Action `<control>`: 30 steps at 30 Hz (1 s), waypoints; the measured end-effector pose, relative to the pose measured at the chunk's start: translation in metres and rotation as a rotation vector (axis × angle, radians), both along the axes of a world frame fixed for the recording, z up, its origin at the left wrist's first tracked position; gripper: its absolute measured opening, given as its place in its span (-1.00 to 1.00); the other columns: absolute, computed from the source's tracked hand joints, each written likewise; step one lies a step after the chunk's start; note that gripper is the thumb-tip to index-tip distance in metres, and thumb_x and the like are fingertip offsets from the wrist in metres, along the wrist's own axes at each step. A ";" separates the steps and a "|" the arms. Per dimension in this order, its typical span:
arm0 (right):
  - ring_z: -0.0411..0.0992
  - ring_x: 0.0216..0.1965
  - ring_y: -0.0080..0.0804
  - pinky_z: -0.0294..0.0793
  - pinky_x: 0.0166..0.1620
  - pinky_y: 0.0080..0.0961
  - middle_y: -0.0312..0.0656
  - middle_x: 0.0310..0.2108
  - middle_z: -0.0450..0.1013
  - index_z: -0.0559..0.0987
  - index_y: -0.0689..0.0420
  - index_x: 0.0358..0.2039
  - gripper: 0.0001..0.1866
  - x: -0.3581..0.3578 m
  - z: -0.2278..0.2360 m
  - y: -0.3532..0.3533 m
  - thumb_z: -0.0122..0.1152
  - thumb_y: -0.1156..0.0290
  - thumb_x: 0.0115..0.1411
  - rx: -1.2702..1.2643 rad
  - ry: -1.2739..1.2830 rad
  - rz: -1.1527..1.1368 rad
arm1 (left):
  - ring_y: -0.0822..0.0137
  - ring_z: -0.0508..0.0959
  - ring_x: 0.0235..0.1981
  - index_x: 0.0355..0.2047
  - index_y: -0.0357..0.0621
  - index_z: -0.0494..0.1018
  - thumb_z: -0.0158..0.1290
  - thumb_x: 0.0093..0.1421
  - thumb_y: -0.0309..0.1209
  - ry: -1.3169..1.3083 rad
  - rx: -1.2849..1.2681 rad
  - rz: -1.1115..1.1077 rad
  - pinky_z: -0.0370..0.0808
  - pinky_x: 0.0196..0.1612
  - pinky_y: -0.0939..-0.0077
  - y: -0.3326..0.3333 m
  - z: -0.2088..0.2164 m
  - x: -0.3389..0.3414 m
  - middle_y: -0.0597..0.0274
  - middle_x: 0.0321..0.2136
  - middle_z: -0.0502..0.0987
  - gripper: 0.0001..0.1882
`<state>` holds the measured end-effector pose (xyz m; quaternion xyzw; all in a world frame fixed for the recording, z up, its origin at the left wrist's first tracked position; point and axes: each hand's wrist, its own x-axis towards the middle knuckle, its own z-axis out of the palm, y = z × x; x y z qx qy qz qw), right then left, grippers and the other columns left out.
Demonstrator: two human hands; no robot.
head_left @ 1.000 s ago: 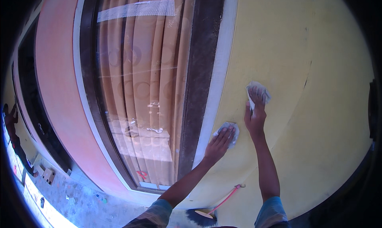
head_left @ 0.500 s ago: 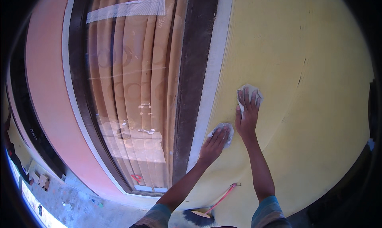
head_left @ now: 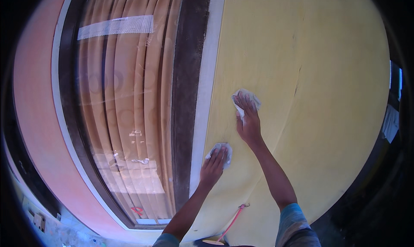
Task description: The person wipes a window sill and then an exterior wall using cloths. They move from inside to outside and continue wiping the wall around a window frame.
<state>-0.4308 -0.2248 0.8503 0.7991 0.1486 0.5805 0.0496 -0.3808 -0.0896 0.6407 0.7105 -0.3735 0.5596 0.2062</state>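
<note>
My right hand (head_left: 250, 124) presses a crumpled pale cloth (head_left: 251, 96) against the yellow wall (head_left: 267, 44), its fingers stretched over the cloth. Lower and to the left, my left hand (head_left: 212, 167) holds a second whitish cloth (head_left: 227, 155) to the same wall, close beside the white trim strip (head_left: 206, 70). Both cloths touch the wall and are partly hidden under the fingers.
Left of the trim stands a window with a dark frame (head_left: 187, 74) and brown curtains (head_left: 123, 66) behind reflecting glass. Below my hands a pink cord (head_left: 233, 223) hangs from a wall hook (head_left: 244, 205). A thin crack (head_left: 297, 81) runs down the wall.
The view has turned right, so window and wall sit farther left. My hands stay on the cloths against the wall, with the left one slightly lower relative to the right.
</note>
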 end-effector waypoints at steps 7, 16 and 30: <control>0.06 0.42 -0.01 0.03 0.41 -0.01 -0.11 0.40 0.17 0.29 0.10 0.34 -0.49 0.013 0.096 0.005 -0.05 0.47 0.38 0.221 -0.230 0.110 | 0.25 0.30 0.34 0.30 0.05 0.33 0.16 -0.09 -0.50 0.004 -0.016 0.003 0.30 0.27 0.29 0.003 -0.005 0.004 0.37 0.35 0.29 -0.17; 0.08 0.41 0.03 0.10 0.40 -0.07 -0.14 0.40 0.17 0.28 0.08 0.35 -0.49 0.004 0.067 -0.006 -0.05 0.43 0.39 0.078 -0.154 -0.006 | 0.40 0.33 0.31 0.29 0.04 0.36 0.08 0.02 -0.53 0.030 -0.017 -0.008 0.40 0.14 0.44 0.008 0.003 -0.002 0.45 0.36 0.28 -0.27; 0.14 0.39 -0.06 0.12 0.38 -0.10 -0.17 0.39 0.19 0.30 0.02 0.35 -0.49 0.012 0.127 0.007 -0.06 0.41 0.39 -0.039 -0.233 -0.022 | 0.39 0.35 0.30 0.29 0.08 0.37 0.07 0.02 -0.51 0.016 -0.019 0.032 0.44 0.11 0.43 0.007 0.000 -0.002 0.45 0.35 0.29 -0.27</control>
